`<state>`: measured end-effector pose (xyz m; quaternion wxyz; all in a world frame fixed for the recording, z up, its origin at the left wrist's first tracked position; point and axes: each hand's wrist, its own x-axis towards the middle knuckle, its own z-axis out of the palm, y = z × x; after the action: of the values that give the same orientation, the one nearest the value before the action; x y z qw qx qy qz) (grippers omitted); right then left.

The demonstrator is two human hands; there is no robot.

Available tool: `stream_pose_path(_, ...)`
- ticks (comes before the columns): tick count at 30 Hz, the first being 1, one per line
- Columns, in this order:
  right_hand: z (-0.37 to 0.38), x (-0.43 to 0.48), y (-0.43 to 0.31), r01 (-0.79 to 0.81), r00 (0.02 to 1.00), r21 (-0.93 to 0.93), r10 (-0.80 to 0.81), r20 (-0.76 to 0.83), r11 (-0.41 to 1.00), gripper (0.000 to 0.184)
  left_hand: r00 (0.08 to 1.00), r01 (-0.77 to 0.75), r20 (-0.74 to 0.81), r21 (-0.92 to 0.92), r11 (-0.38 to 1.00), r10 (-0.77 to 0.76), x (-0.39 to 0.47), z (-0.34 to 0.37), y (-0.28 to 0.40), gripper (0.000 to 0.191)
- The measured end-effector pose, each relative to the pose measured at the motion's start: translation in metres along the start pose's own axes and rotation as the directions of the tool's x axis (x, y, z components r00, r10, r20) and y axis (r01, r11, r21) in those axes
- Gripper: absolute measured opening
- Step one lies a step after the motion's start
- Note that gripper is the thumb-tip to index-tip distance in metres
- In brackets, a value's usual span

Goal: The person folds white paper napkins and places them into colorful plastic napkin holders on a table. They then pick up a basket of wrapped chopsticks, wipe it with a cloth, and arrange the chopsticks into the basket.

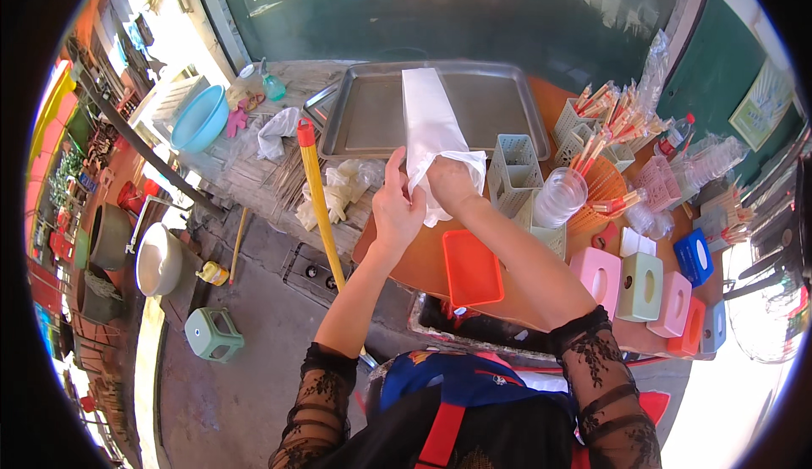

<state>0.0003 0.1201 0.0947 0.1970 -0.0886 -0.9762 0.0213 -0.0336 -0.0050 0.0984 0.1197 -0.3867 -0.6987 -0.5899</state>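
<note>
A long white packet [433, 109], its material paper or thin plastic, lies with its far end over a metal baking tray [498, 107]. Its near end is open, with loose crumpled edges. My right hand [451, 185] reaches into that opening; the fingers are hidden inside, so their grip cannot be seen. At the packet's left edge is my left hand [399, 210], index finger raised and thumb apart from it. Whether the thumb touches the wrapper is unclear. Just below the hands, a shallow orange plastic tray [471, 268] rests on the brown table [409, 259].
White plastic baskets [517, 171], stacked clear cups [561, 195] and an orange basket [593, 190] with wrapped chopsticks stand right. Nearer are tissue boxes [639, 286]. A yellow pole [320, 206] rises left of my arm. Gloves [333, 196] and a blue basin [200, 119] lie beyond.
</note>
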Motion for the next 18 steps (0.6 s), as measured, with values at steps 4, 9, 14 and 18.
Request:
stream_pose_path(4, 0.021, 0.015, 0.017, 0.005, 0.995, -0.024, -0.002, 0.102, 1.000, 0.016, 0.994, -0.041, 0.102, 0.133, 0.990, 0.027, 0.003, 0.004, -0.007, 0.057)
stream_pose_path(9, 0.036, 0.024, 0.023, -0.017, 1.000, -0.044, 0.016, -0.016, 0.999, 0.019, 0.995, -0.081, -0.033, 0.301, 0.950, 0.096, 0.036, 0.013, 0.008, 0.035)
stream_pose_path(14, 0.012, 0.036, 0.013, -0.039, 0.996, -0.114, 0.030, -0.079, 0.993, 0.017, 0.979, -0.107, -0.156, 0.159, 0.981, 0.132, 0.060, 0.016, -0.022, 0.017)
stream_pose_path(18, 0.001, 0.042, 0.007, -0.093, 0.996, -0.110, 0.093, -0.007, 0.990, 0.014, 0.956, -0.123, -0.252, 0.114, 0.986, 0.149, 0.073, 0.016, -0.028, 0.019)
